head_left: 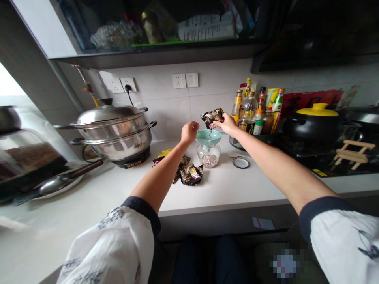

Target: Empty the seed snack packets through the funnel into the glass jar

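My right hand (227, 123) grips a small dark snack packet (212, 116) tipped over a pale green funnel (208, 137). The funnel sits in the mouth of a small glass jar (209, 155), which holds a layer of seeds at its bottom. A few seeds are falling from the packet into the funnel. My left hand (189, 131) hovers just left of the funnel with its fingers curled closed; what it holds, if anything, is hidden. Several more dark packets (189, 172) lie on the white counter (237, 185) left of the jar.
The jar's round lid (241, 163) lies to the right of the jar. A steel steamer pot (114, 132) stands on a hotplate at the left, a ladle (63, 182) on a plate before it. Sauce bottles (256, 110) and a black pot with a yellow lid (314, 122) are at the right.
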Available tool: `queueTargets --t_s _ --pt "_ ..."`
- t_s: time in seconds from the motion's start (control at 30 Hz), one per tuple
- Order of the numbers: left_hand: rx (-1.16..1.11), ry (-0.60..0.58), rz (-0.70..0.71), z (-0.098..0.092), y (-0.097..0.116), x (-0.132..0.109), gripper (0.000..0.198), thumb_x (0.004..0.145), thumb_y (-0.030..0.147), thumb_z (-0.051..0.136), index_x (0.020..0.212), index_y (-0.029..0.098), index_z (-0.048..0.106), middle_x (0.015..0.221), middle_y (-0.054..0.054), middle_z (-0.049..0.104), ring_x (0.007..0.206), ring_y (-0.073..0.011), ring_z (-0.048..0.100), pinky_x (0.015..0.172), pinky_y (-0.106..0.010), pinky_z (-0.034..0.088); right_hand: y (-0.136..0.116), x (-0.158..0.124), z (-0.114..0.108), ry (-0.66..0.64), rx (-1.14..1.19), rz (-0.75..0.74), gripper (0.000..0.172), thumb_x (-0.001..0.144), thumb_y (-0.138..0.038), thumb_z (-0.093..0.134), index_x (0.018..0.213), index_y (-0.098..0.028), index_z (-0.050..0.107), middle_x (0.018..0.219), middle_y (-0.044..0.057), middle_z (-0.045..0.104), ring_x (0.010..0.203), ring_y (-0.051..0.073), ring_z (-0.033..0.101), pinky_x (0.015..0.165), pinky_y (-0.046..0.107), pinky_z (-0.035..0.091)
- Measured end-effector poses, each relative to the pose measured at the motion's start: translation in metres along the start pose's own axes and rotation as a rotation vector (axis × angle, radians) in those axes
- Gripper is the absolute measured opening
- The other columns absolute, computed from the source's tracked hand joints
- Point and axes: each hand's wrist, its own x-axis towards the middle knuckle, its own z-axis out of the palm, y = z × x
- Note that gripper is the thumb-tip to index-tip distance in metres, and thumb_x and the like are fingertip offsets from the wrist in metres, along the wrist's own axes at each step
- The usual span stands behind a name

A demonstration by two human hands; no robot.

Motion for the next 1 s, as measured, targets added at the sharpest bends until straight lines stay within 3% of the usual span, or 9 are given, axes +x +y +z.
queueTargets --t_s 0.37,0.5,0.73,1.0 --pt "0.008 -0.058 0.127 0.002 -0.021 -0.024 0.026 0.086 0.029 0.047 0.076 0.016 0.066 0.079 -0.007 0.064 0.076 -0.0167 0.055 0.077 -0.027 0.043 -0.001 -0.005 0.001 -0.048 0.151 0.038 0.029 0.071 -0.031 0.069 0.092 -0.020 0.052 0.081 0.001 0.060 0.068 0.014 0.057 0.072 0.036 0.053" --pt "-0.021 -0.050 0.145 0.002 -0.022 -0.029 0.030 0.089 0.032 0.043 0.073 0.016 0.064 0.078 -0.007 0.063 0.077 -0.0166 0.054 0.078 -0.028 0.043 0.002 -0.010 0.004 -0.061 0.085 0.032 0.029 0.068 -0.030 0.071 0.089 -0.020 0.053 0.078 0.000 0.059 0.069 0.015 0.057 0.075 0.038 0.052" --pt "-0.109 0.010 0.184 0.008 -0.028 -0.047 0.031 0.091 0.031 0.038 0.097 0.015 0.064 0.106 -0.013 0.064 0.099 -0.0197 0.058 0.092 -0.032 0.044 0.000 -0.011 0.004 0.006 0.007 -0.036 0.028 0.068 -0.032 0.071 0.086 -0.021 0.053 0.084 0.003 0.061 0.083 0.020 0.059 0.084 0.040 0.050" --pt "-0.224 0.055 0.141 0.021 -0.040 -0.061 0.034 0.091 0.034 0.040 0.113 0.017 0.060 0.124 -0.014 0.058 0.118 -0.0222 0.052 0.102 -0.039 0.042 -0.003 -0.018 0.002 -0.010 0.002 0.022 0.025 0.067 -0.025 0.070 0.084 -0.020 0.053 0.076 -0.001 0.059 0.069 0.015 0.058 0.076 0.038 0.053"
